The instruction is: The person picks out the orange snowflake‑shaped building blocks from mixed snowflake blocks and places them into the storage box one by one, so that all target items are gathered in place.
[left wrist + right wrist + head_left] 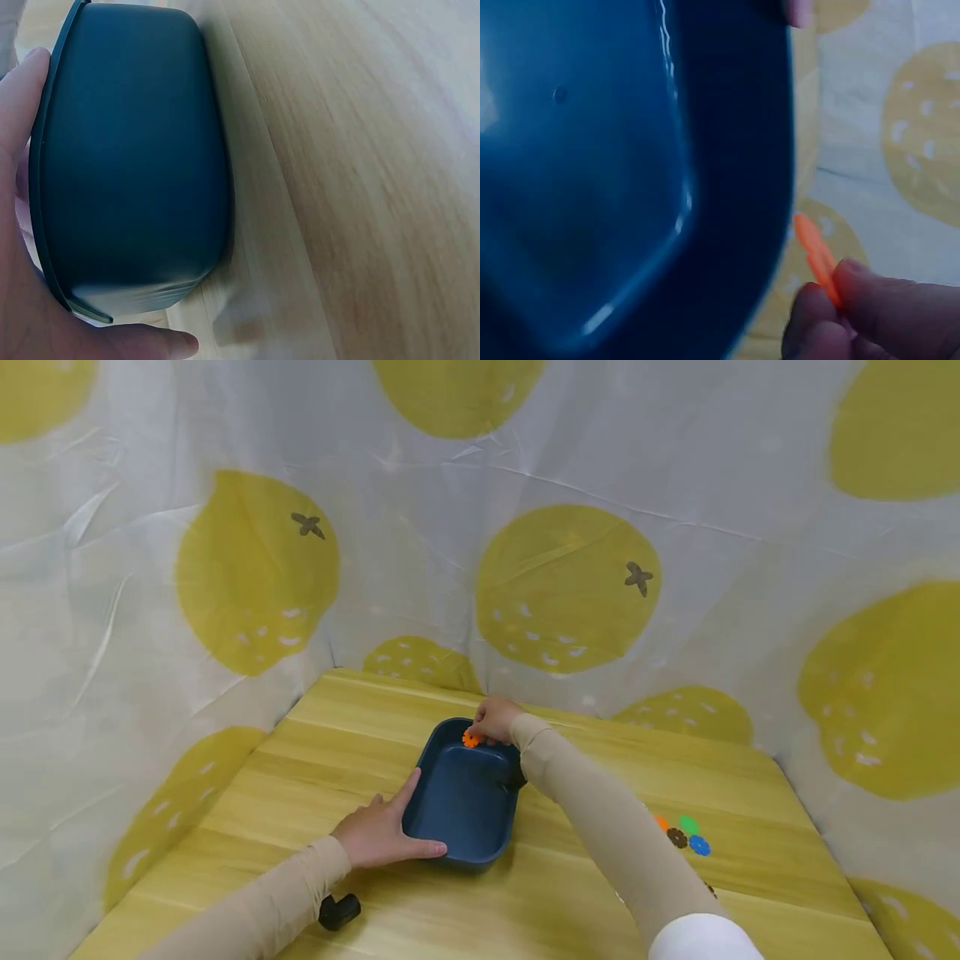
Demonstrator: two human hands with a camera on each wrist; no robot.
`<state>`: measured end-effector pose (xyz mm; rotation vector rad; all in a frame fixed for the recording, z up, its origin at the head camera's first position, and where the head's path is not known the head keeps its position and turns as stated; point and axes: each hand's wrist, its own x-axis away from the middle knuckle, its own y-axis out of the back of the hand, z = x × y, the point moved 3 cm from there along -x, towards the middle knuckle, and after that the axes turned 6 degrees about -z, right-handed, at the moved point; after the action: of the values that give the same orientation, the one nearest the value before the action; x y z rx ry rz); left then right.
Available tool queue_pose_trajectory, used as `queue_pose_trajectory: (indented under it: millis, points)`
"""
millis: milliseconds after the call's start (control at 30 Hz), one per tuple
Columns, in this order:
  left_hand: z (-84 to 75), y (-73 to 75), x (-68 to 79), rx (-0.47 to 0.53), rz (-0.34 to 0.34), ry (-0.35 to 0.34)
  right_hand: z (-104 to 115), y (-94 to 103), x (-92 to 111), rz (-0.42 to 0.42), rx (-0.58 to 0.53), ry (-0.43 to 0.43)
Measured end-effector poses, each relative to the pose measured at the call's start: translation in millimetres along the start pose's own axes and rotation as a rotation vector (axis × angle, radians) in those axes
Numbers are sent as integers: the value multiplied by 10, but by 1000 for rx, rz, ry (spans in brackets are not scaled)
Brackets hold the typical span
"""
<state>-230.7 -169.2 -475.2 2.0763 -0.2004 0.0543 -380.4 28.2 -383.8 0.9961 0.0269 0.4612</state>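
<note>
A dark blue rectangular tub (461, 806) sits on the wooden table. My left hand (382, 835) spreads along its left side, thumb and fingers straight against the rim; the left wrist view shows the tub's outer wall (135, 150) beside that hand. Over the tub's far end, my right hand (495, 722) pinches an orange notched plastic disc (471, 738) between thumb and fingers. Seen edge-on in the right wrist view, the disc (817, 259) appears near the rim. I see nothing lying in the visible part of the tub's floor.
Several loose discs lie on the table to the right, among them a green (688, 824), a blue (700, 845) and a brown disc (678, 837); my right forearm hides part of that area. A lemon-patterned curtain (420, 552) hangs behind the table's far edge.
</note>
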Motion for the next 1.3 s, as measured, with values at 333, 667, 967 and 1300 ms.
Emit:
queue_pose_trajectory:
  millis: [333,667,967,1300]
  points:
    - [19,-16,-9,5,-16,-15,-27,-535,-310,50,51,-17]
    - [-10,28,6,-6,1,-32,-103,-520,-185,29,-52,-68]
    - [5,50,7,-36,20,-29,-260,-64,193,-49,-367,-2]
    - [121,127,83,-44,17,-4,-1153,455,980,-175,-360,-71]
